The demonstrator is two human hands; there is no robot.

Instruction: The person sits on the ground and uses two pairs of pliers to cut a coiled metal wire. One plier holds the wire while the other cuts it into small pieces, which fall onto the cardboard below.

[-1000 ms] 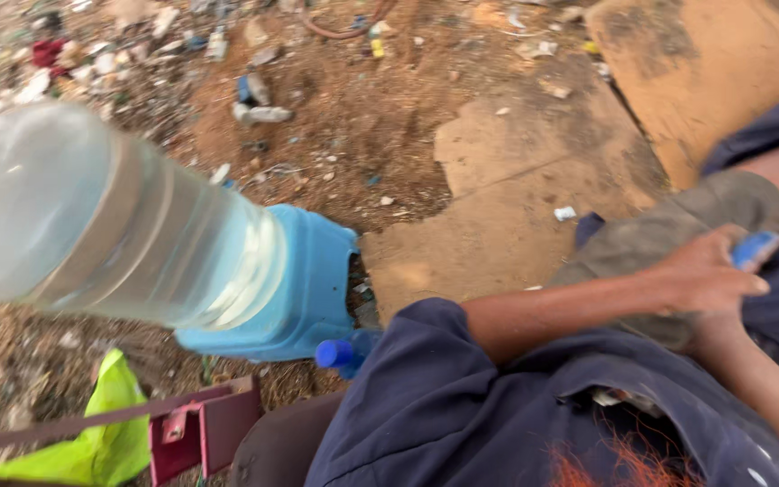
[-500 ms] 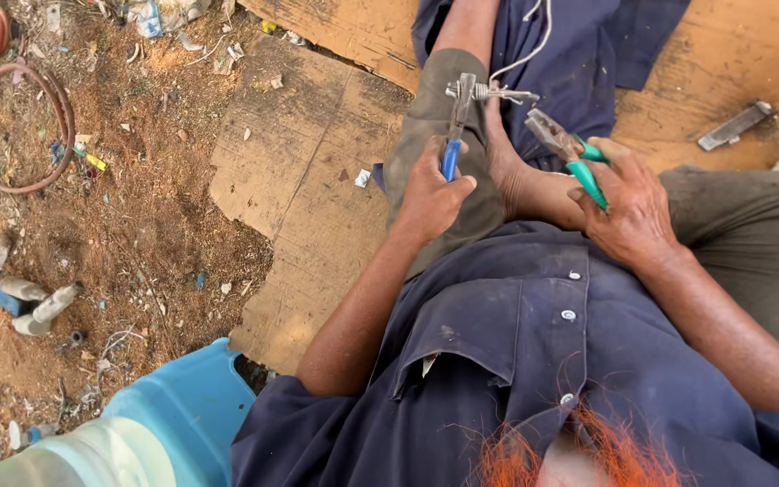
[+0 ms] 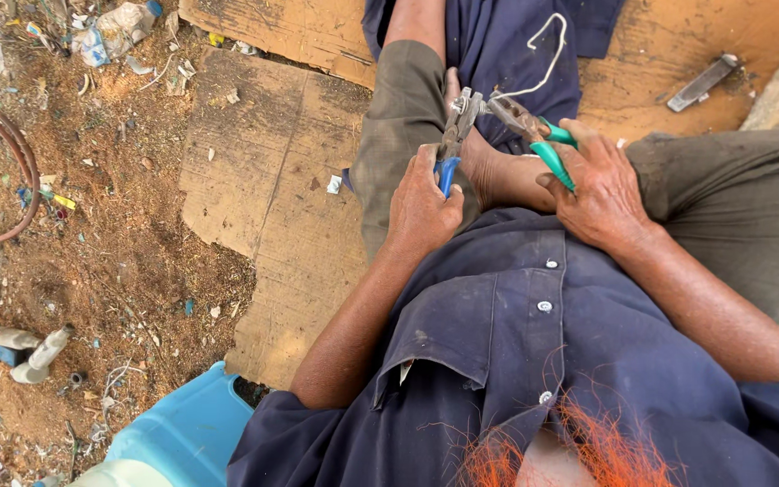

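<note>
I sit on the ground in a dark blue shirt, legs folded. My left hand grips blue-handled pliers whose metal jaws point away from me. My right hand grips green-handled pliers. The two jaws meet close together above my foot, at the end of a thin white wire that loops up over the blue cloth. Orange fibres hang at the bottom edge of the view.
Sheets of brown cardboard lie under me on littered dirt. A blue-capped water jug stands at the lower left. A coil of reddish wire lies at left, a flat metal piece at upper right.
The view has swung from the big water jug to my lap and drawn closer. Both hands hold pliers throughout; they now sit near each other at the white wire.
</note>
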